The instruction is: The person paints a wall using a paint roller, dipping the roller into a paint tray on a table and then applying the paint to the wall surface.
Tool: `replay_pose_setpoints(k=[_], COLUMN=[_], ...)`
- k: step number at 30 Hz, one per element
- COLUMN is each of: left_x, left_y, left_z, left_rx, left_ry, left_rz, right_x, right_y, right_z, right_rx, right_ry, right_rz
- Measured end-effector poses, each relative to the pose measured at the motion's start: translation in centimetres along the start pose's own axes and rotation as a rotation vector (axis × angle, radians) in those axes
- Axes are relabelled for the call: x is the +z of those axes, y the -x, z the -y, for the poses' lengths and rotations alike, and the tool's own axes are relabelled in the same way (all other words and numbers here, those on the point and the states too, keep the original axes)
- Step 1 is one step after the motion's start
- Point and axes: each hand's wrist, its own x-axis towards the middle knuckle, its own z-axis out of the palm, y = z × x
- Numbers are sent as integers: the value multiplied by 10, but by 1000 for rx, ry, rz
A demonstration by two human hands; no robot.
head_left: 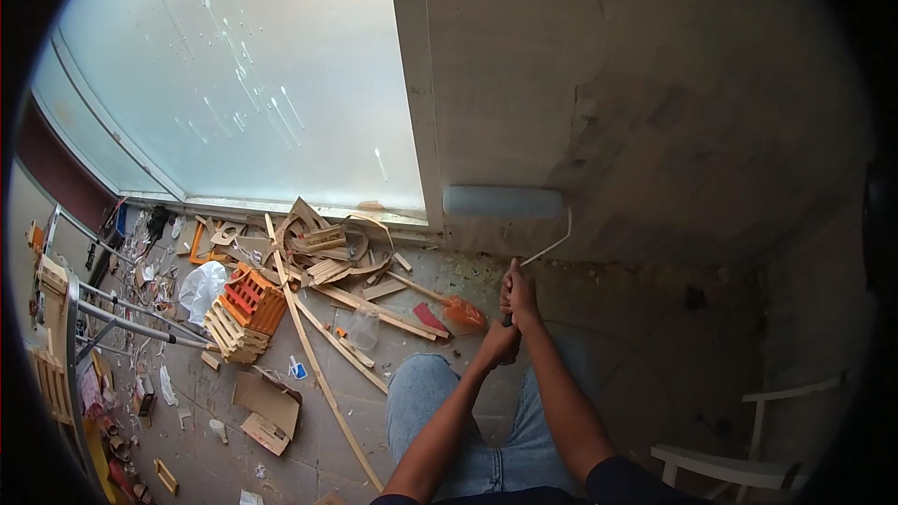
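Observation:
A paint roller point(502, 202) with a pale sleeve lies level against the lower part of the grey wall point(524, 84), just right of the window frame. Its thin bent wire runs down to a dark handle held by both hands. My right hand point(519, 294) is wrapped round the upper part of the handle, near the wire. Lower down and slightly to the left, my left hand point(499, 344) is closed round the handle's lower end. Most of the handle is hidden by the fingers.
Long wooden strips point(323, 369), orange crates point(251, 299), cardboard point(268, 411) and scraps litter the floor at left. A metal ladder point(131, 320) stands far left. An orange-headed brush point(463, 314) lies beyond my knees. White chair parts point(725, 468) are at lower right.

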Motion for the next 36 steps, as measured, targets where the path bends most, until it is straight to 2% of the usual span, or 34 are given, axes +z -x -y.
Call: replay_pose_setpoints(k=[1, 3, 7, 9, 11, 13, 15, 17, 20, 23, 24, 26, 29, 34, 36], left_x=[-2, -5, -2, -2, 3, 2, -1, -7, -31, -45, -42, -28, -25, 0, 15], left_y=[-4, 0, 38, 53, 71, 70, 64, 49, 14, -3, 4, 30, 49, 67, 89], left_z=[2, -7, -61, -94, -126, -127, -121, -94, -35, -10, -13, -41, -67, -150, -196], left_rx=[-13, -30, 1, 62, 154, 147, 133, 114, -21, -42, -41, -27, -19, 415, 389], left_ry=[-35, 6, 131, 143, 82, 37, -14, -72, 53, 57, 62, 73, 60, -114, -126], left_rz=[-47, 39, 233, 253, 208, 193, 147, 75, 173, 181, 158, 110, 168, 58, 117], right_x=[3, 12, 37, 55, 91, 97, 74, 47, 29, 31, 32, 40, 52, 89, 103], right_y=[3, 12, 42, 51, 65, 69, 61, 29, 10, 2, 7, 17, 30, 54, 69], right_z=[3, 16, 84, 115, 141, 146, 135, 88, 25, -4, -2, 19, 55, 156, 204], right_rx=[1, 3, -97, -184, -307, -238, 7, 139, 207, 220, 225, 226, 165, -107, -211], right_ry=[8, 34, -42, -163, -226, -242, -210, -234, -217, -182, -187, -190, -232, -168, -143], right_rz=[-14, -42, 159, 311, 153, 187, 421, 488, 315, 138, 140, 153, 268, 360, 336])
